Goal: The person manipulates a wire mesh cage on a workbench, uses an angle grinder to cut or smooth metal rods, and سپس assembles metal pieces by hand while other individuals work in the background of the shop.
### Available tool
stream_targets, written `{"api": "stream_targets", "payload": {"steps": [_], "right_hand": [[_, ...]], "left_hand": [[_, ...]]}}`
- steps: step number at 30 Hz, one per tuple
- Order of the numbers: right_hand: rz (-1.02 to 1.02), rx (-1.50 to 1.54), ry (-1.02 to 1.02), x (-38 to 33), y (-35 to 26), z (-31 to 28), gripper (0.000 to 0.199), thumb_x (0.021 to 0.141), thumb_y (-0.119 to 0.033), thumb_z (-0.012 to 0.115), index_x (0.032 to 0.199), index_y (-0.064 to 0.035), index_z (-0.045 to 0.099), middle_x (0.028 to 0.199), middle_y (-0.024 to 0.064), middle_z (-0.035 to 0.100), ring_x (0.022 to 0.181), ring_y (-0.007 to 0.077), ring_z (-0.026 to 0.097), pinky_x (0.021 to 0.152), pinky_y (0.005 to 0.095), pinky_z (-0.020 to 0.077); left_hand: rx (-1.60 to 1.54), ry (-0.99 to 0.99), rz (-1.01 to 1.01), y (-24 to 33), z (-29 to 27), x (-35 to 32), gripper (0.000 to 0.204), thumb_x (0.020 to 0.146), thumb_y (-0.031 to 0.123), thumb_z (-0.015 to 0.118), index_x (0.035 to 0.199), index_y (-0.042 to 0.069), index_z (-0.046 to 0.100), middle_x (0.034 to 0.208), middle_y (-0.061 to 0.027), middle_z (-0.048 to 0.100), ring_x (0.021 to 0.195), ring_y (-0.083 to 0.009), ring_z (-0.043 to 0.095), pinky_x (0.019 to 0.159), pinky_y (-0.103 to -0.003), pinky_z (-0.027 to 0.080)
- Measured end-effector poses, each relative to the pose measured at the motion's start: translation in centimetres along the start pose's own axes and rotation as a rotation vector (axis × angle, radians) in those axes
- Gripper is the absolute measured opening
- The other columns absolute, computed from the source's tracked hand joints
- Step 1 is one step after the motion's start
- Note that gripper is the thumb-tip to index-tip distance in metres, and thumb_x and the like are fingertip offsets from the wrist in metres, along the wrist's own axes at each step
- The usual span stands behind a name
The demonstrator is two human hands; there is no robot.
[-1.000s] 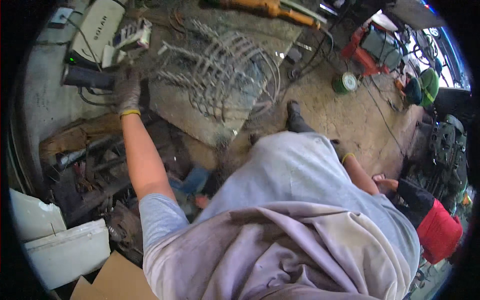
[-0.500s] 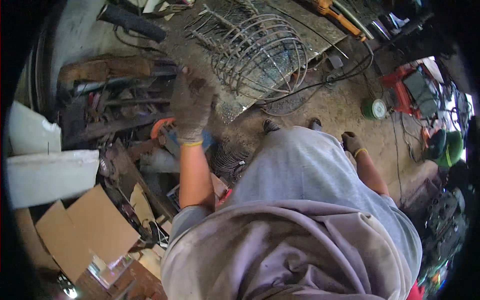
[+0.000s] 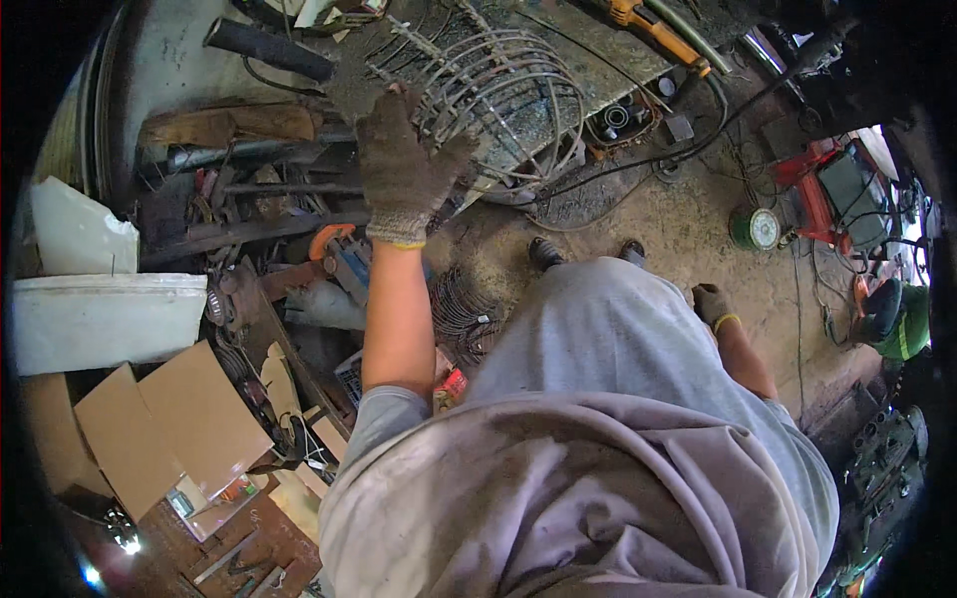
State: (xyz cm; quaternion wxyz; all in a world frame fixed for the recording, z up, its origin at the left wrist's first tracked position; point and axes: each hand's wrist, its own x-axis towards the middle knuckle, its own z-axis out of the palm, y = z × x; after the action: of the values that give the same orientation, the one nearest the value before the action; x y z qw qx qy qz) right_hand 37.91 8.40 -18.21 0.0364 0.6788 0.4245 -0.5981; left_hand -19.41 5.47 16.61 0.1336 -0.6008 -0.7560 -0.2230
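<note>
My left hand (image 3: 404, 169), in a dirty brown knit glove with a yellow cuff edge, is stretched forward with its thumb spread away from the fingers. Nothing shows in it. Just beyond and to its right lies a rounded cage of bent metal rods (image 3: 508, 95) on a dusty metal work surface (image 3: 598, 50); the hand overlaps its near left side, and whether they touch I cannot tell. My right hand (image 3: 711, 304), gloved alike, hangs low beside my right hip. Its fingers are too small and shaded to make out.
Scrap metal and bars (image 3: 269, 189) crowd the left, with a blue vise (image 3: 349, 264) nearer me. An orange power tool (image 3: 663, 35) lies at the far right of the work surface, its cable trailing. A green spool (image 3: 755, 229) and a red machine (image 3: 817, 189) stand on the floor at right.
My left hand has turned and its thumb has spread out to the right, close by the rod cage. The view has shifted slightly; my right hand stays by my hip.
</note>
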Motion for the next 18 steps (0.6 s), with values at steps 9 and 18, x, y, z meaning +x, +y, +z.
{"api": "stream_targets", "payload": {"steps": [9,18], "right_hand": [[0.059,0.03,0.027,-1.9,1.4,-0.6,0.041,0.095,-0.031,0.062,0.123,-0.0005,0.062,0.072,0.0067,0.061,0.057,0.0189,0.058,0.051,0.0364,0.0517],[-0.019,0.082,0.003,-2.1,-3.7,0.3,0.039,0.092,-0.031,0.062,0.118,-0.0016,0.064,0.079,0.0059,0.064,0.065,0.0184,0.059,0.059,0.0354,0.0505]], "left_hand": [[0.059,0.01,0.089,1.1,-0.4,-0.4,0.099,0.077,0.049,0.081,0.146,-0.006,0.036,0.134,-0.0187,0.061,0.125,-0.0388,0.055,0.11,-0.048,0.038],[-0.026,0.082,0.144,2.0,0.6,-1.8,0.089,0.078,0.052,0.077,0.142,-0.001,0.045,0.127,-0.0195,0.064,0.123,-0.0385,0.057,0.112,-0.058,0.031]]}}
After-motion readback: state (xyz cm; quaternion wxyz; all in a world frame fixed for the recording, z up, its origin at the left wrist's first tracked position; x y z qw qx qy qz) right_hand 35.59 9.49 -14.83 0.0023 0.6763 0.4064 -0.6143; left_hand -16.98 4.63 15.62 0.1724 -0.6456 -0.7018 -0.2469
